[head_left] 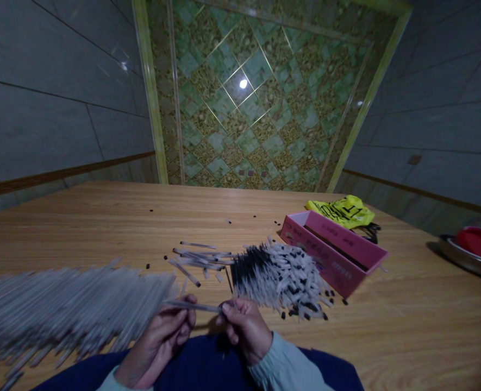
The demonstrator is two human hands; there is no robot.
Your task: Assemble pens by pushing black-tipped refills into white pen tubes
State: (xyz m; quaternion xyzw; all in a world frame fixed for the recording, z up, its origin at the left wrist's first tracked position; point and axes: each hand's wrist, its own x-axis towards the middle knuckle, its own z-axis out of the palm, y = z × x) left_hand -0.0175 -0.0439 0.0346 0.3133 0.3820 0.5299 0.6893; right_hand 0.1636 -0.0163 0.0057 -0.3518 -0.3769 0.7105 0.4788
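A thin translucent pen (201,307) lies level between my two hands, just above my lap. My left hand (164,328) pinches its left part between thumb and fingers. At the pen's right end, my right hand (246,328) is closed around the tip, where a dark bit shows; its exact shape is hidden by the fingers. To the left spreads a wide pile of clear pen barrels (73,307). Right of centre, beyond my right hand, sits a heap of whitish and black pen caps (289,277). Several loose pens (201,258) lie between the two piles.
A long open pink box (333,250) stands behind the caps. Behind it lies a yellow bag (342,210) with black print. A metal basin (466,260) holding something red sits at the right edge. Small black pieces (148,266) are scattered on the wooden table (411,331).
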